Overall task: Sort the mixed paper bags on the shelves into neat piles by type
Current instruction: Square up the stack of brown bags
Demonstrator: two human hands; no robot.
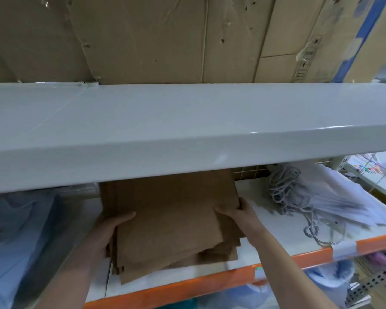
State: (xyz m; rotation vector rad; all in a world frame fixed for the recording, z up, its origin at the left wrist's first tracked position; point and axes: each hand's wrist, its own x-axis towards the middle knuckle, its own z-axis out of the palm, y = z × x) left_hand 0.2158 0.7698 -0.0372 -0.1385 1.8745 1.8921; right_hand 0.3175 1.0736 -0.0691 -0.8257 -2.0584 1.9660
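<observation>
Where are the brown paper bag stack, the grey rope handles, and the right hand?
brown paper bag stack (pixel 169 210): head view, top sheet's middle.
grey rope handles (pixel 285 188): head view, coiled bundle.
right hand (pixel 234 211): head view, knuckles.

Head view, close, facing forward-down at shelf (pixel 187 134) front.

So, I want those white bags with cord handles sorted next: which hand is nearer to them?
Right. The right hand grips the brown bag pile's right edge, beside the white bags; the left hand holds the pile's far side.

A pale grey metal shelf (pixel 187 134) spanned the view; flattened cardboard boxes (pixel 165 39) stood above it, an orange-edged shelf (pixel 187 284) lay below.
</observation>
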